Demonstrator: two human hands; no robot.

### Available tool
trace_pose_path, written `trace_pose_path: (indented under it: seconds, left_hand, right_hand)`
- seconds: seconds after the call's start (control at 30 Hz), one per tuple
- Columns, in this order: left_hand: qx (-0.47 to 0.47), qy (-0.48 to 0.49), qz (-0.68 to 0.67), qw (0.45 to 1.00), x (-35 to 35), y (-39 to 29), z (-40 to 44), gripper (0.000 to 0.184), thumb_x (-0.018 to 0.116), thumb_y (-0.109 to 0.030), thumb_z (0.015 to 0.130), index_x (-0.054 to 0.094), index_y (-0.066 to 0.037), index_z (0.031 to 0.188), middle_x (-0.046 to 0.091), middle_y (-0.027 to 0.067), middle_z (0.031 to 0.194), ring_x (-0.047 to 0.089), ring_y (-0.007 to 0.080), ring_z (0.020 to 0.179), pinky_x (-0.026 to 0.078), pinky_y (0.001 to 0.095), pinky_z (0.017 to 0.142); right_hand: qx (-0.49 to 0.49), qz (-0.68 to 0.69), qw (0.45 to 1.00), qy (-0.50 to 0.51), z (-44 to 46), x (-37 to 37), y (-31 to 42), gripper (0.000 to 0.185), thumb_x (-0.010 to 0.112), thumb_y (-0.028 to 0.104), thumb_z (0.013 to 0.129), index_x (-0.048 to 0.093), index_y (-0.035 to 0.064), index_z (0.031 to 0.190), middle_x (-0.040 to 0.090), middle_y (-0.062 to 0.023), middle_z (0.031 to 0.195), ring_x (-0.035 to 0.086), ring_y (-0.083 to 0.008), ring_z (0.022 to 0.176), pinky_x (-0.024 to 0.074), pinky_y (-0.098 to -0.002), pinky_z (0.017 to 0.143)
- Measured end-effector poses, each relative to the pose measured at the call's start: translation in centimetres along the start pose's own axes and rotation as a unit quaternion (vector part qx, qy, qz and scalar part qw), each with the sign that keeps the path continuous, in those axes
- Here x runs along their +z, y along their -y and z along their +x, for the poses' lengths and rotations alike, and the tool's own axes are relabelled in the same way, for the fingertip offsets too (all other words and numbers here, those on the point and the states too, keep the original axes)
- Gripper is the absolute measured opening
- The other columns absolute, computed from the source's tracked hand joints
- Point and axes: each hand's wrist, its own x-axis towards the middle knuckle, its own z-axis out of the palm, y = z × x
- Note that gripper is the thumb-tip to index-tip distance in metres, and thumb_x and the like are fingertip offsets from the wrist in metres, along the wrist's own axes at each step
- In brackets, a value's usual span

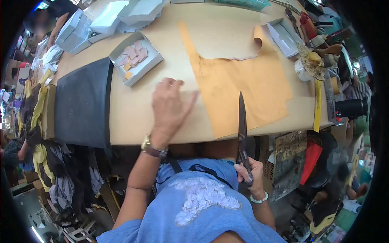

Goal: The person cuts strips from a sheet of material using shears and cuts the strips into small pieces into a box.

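My right hand (pixel 252 176) grips a pair of large dark scissors (pixel 242 129) by the handles, at the table's front edge. Their blades look closed and point away from me, over the lower part of an orange-yellow sheet (pixel 247 85). That sheet has a ragged cut-out at its far side and a curled strip at the upper right. Over the table, left of the sheet, my left hand (pixel 170 105) is empty with its thumb spread from the fingers, slightly blurred. Beyond it stands an open white box (pixel 148 67) holding several small pink and orange pieces.
A black board (pixel 83 105) lies at the table's left edge. White boxes (pixel 109 16) crowd the far left, and another white box (pixel 283 37) stands at the far right. A crusted pot (pixel 303 69) and a yellow strip (pixel 317 105) are along the right edge. A person stands at the far left.
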Motion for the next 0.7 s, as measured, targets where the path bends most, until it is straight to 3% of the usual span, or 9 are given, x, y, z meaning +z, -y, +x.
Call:
trace_pose_path:
  seconds: [0.13, 0.33, 0.43, 0.63, 0.7]
  left_hand:
    - [-0.037, 0.004, -0.017, 0.999, 3.3, -3.2, -1.6, 0.023, 0.069, -0.020, 0.070, 0.059, -0.001, 0.079, 0.054, 0.0111, 0.079, 0.053, 0.0265, 0.079, 0.043, 0.0371, 0.070]
    - [-0.060, 0.031, -0.113, 0.991, 4.9, -2.6, -1.3, 0.018, 0.065, -0.013, 0.074, 0.056, 0.002, 0.079, 0.055, 0.0108, 0.075, 0.057, 0.0204, 0.067, 0.046, 0.0320, 0.060]
    - [-0.176, 0.083, -0.253, 0.948, 3.6, -3.3, -0.7, 0.015, 0.062, -0.010, 0.079, 0.054, 0.002, 0.081, 0.058, 0.0096, 0.079, 0.057, 0.0131, 0.068, 0.046, 0.0268, 0.056]
    - [-0.230, 0.101, -0.490, 0.835, 3.0, -4.4, -2.9, 0.019, 0.059, -0.006, 0.081, 0.055, 0.005, 0.097, 0.059, 0.0048, 0.074, 0.056, 0.0088, 0.067, 0.047, 0.0210, 0.060]
    - [-0.212, 0.179, -0.457, 0.845, 3.1, -4.1, -4.5, 0.024, 0.059, -0.004, 0.081, 0.054, 0.007, 0.102, 0.060, 0.0052, 0.076, 0.057, 0.0093, 0.069, 0.048, 0.0213, 0.061]
  right_hand:
    - [0.055, -0.018, 0.998, 0.034, -1.7, -2.6, -1.5, 0.019, 0.068, 0.010, 0.074, 0.053, 0.0027, 0.064, 0.051, 0.0006, 0.052, 0.047, -0.0045, 0.041, 0.0362, -0.0184, 0.039]
    - [0.102, -0.023, 0.990, 0.098, -4.8, -5.2, -2.0, 0.016, 0.070, 0.009, 0.066, 0.056, 0.0009, 0.067, 0.054, -0.0015, 0.056, 0.049, -0.0060, 0.044, 0.0361, -0.0182, 0.040]
    - [0.105, -0.039, 0.984, 0.135, -5.2, -5.7, -2.3, 0.019, 0.071, 0.011, 0.064, 0.057, 0.0004, 0.069, 0.054, -0.0010, 0.057, 0.049, -0.0061, 0.046, 0.0363, -0.0180, 0.042]
    - [0.098, -0.042, 0.978, 0.182, -5.4, -5.7, -2.4, 0.030, 0.073, 0.023, 0.062, 0.055, 0.0010, 0.070, 0.053, 0.0006, 0.061, 0.049, -0.0060, 0.054, 0.0375, -0.0193, 0.050]
    - [0.100, -0.041, 0.974, 0.197, -5.8, -6.0, -2.3, 0.033, 0.073, 0.027, 0.061, 0.054, 0.0012, 0.070, 0.053, 0.0006, 0.062, 0.049, -0.0063, 0.057, 0.0382, -0.0200, 0.052]
